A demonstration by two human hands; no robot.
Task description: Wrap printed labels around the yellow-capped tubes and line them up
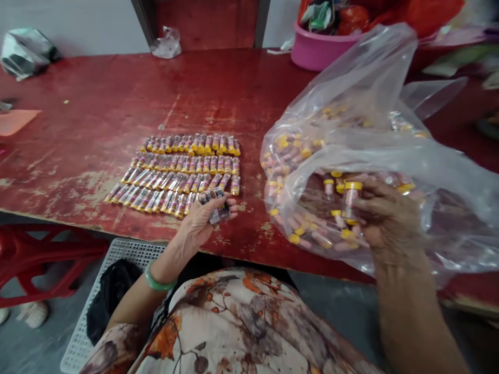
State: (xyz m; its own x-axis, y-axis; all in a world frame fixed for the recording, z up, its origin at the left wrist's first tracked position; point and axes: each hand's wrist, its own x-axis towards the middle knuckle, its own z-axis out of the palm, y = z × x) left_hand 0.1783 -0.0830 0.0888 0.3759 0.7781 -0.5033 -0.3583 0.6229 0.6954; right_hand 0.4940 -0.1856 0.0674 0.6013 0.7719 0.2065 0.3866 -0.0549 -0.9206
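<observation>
many yellow-capped tubes (307, 228) inside a clear plastic bag (339, 135), contents seemingly pink.

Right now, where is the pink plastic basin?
In the head view, the pink plastic basin sits on the red table at the far right, just beyond the clear plastic bag.

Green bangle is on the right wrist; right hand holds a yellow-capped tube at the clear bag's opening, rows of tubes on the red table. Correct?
Wrong wrist: the head view shows the green bangle at the left hand. The rest holds: right hand on a yellow-capped tube at the opening of the clear bag, rows of tubes on the red table.
</observation>
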